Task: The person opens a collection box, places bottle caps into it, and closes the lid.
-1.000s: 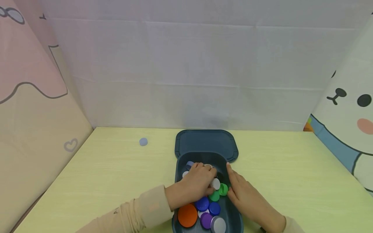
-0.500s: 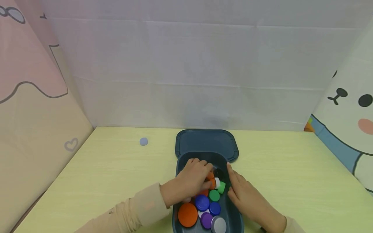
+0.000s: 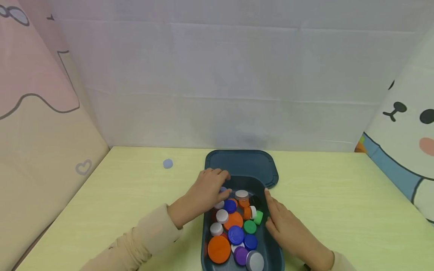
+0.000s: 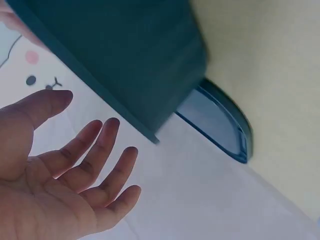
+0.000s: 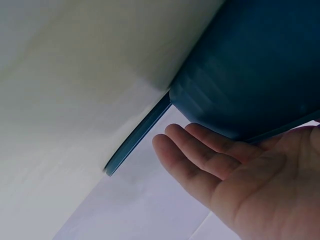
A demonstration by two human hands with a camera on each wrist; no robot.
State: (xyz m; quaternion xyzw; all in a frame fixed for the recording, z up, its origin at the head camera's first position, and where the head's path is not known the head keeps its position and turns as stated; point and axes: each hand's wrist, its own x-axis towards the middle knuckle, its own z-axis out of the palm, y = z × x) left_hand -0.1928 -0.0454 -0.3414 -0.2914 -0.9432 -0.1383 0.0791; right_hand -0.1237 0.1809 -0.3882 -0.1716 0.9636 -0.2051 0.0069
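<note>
A dark blue-green plastic box [image 3: 273, 241] holds a jumble of bottle caps, among them a large orange cap [image 3: 219, 249], a blue cap [image 3: 236, 235], a purple cap [image 3: 240, 256] and a green cap [image 3: 250, 227]. Over the box's far left rim hovers my left hand [image 3: 203, 192], fingers spread and loosely bent; in the left wrist view the palm of the left hand [image 4: 65, 195] shows nothing in it. My right hand [image 3: 288, 226] lies along the box's right side with straight fingers, the fingertips [image 5: 192, 127] right at the wall.
Behind the box lies its dark lid [image 3: 242, 165], partly overlapped by the box in the head view. One pale blue cap [image 3: 167, 163] is on the table at the back left. A white cloth [image 3: 217, 82] hangs behind the table.
My left hand has drawn out from among the caps and moved up and left to the far left rim, uncovering several caps. The caps under it have shifted. The right hand stays put.
</note>
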